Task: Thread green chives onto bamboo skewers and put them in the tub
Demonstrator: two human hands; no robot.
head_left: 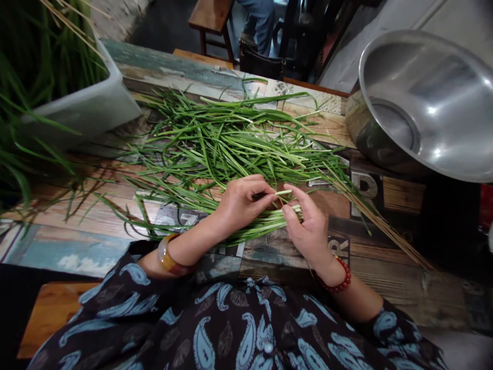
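Pinched in my left hand [246, 198] is a garlic chive [284, 192], its pale end pointing right. Close by on the right, my right hand [306, 221] has its thumb and index finger apart on either side of that pale end. A thin brownish strip hangs from the chive near my right thumb; whether the thumb touches it I cannot tell. Below my hands lies a row of chives [265, 223] with whitish ends towards the right. Beyond them a loose heap of green chives [231, 139] spreads over the table.
A pale plastic crate [92, 105] full of long green chives stands at the left. At the right is a large steel bowl [435, 113]. Dry straw-like stems [377, 216] lie on the patterned wooden table [77, 241]. Beyond the table are a wooden stool [211, 16] and a person's legs [262, 23].
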